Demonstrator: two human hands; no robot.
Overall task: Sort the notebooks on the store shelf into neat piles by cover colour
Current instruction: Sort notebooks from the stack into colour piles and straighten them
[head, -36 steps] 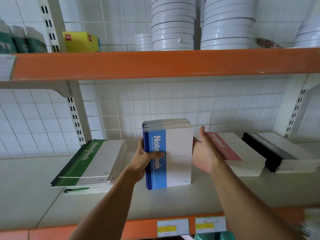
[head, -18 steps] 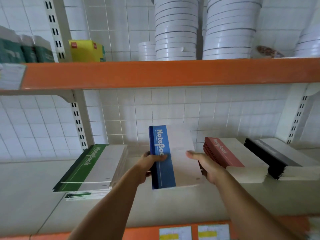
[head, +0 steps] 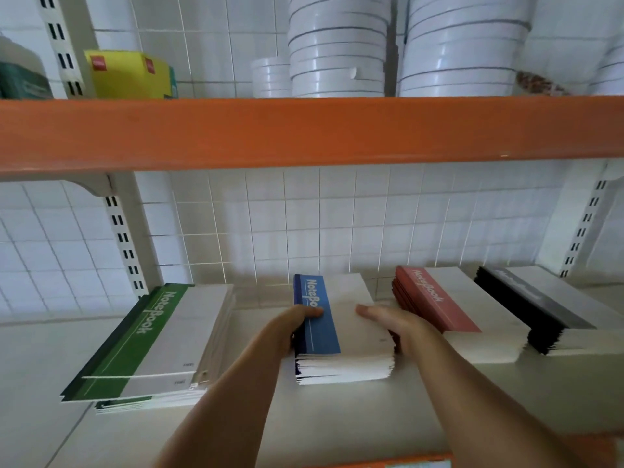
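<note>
The blue notebook pile (head: 341,336) lies flat on the pale shelf (head: 337,417), just below the middle of the view, its blue spine strip on the left and its white page edges facing the camera, slightly ragged at the bottom. The left hand (head: 293,324) holds the pile's left side, its thumb lying across the blue strip on the top cover and its fingers curled down out of sight along the spine edge. The right hand (head: 393,324) holds the pile's right side, thumb resting on the white part of the top cover, the other fingers wrapped down the right edge where they cannot be seen clearly. At nine o'clock from the blue pile, well apart from it, sits the green notebook pile (head: 152,346), angled on the shelf, with a few lower copies poking out at its near end. At three o'clock, just beside the right hand, is the red notebook pile (head: 439,305), and farther out in the same direction the black notebook pile (head: 526,305), close alongside the red one. Overhead runs an orange shelf edge (head: 304,130); on that upper shelf stand stacks of white tape rolls (head: 337,52) at twelve o'clock and a yellow box (head: 128,74) toward ten o'clock.
</note>
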